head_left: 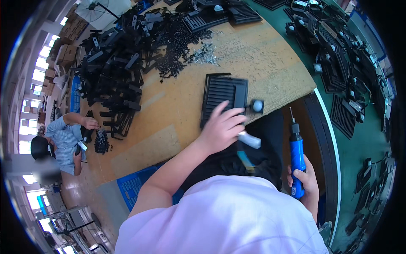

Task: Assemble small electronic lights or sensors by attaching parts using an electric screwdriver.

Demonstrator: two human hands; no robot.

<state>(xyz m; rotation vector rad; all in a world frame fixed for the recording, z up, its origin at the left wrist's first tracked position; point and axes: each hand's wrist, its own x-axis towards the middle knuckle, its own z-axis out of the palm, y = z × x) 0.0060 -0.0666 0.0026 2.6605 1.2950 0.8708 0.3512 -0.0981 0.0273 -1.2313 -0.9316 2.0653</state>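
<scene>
A black finned lamp housing (pixel 225 91) lies on the wooden table in front of me, a black bracket along its far and left sides. At its right, by the table's edge, sits a small black block with a white sensor dome (pixel 257 106). My left hand (pixel 222 129) rests over the housing's near part, fingers apart and stretched out; what lies beneath the palm is hidden. Next to its fingertips a blurred white tag (pixel 249 140) hangs over my lap. My right hand (pixel 305 180) grips a blue electric screwdriver (pixel 297 163), its bit pointing away from me, right of the table's edge.
Black brackets (pixel 112 63) are heaped at the far left, beside scattered black screws (pixel 173 46) and silver screws (pixel 205 54). More finned lamps (pixel 342 114) stand on the green surface at right. A co-worker (pixel 65 135) handles parts at the table's left end.
</scene>
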